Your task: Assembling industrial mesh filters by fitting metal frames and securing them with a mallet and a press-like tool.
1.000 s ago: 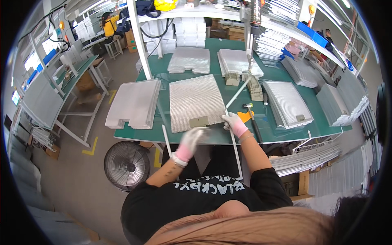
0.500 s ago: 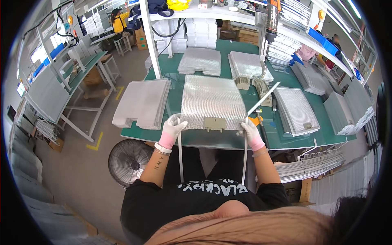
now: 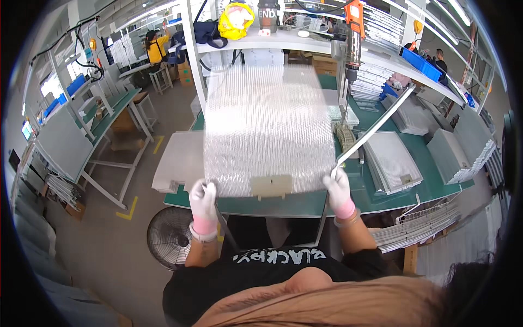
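Observation:
A silvery mesh panel [image 3: 267, 125] is raised off the bench, slightly blurred, with a beige plate [image 3: 271, 186] on its near edge. My left hand [image 3: 204, 200], in a white and pink glove, is closed at the panel's near left corner. At the near right corner my gloved right hand [image 3: 339, 191] is closed on the panel and a thin metal strip [image 3: 376, 128] that slants up to the right. Narrow strips also hang from both hands toward my lap. The fingertips' exact hold on the left is partly hidden.
On the green bench [image 3: 283, 208] lie a left panel stack [image 3: 177, 158], a right panel stack [image 3: 391, 161] and a row of small beige parts [image 3: 345, 137]. An orange power screwdriver [image 3: 354, 22] hangs above. A floor fan [image 3: 169, 237] stands at left; a blue bin [image 3: 421, 65] is on the shelf.
The mesh panel has come up off the bench, nearer to me, covering the stacks behind it. My left hand has moved left and down; the slanting strip has swung farther out to the right.

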Action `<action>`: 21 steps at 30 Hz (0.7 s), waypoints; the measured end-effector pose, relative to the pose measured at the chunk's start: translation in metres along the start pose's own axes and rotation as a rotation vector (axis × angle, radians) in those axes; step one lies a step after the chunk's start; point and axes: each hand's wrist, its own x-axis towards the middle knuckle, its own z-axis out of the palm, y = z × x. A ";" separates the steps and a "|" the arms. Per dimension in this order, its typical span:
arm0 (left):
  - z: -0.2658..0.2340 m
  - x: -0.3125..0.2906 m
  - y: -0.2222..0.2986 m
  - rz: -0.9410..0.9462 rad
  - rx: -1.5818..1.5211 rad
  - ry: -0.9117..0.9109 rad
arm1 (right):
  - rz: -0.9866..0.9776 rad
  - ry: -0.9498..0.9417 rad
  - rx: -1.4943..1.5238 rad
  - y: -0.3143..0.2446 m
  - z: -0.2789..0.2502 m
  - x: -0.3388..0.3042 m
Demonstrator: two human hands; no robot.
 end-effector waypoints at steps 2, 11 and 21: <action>0.019 0.036 0.025 0.176 0.076 -0.058 | -0.094 0.079 -0.176 -0.010 0.004 0.031; 0.058 0.125 -0.020 0.191 0.093 -0.193 | -0.403 0.388 -0.548 0.021 -0.002 0.089; 0.044 0.099 -0.075 0.079 0.103 -0.164 | -0.246 0.258 -0.335 0.060 -0.012 0.070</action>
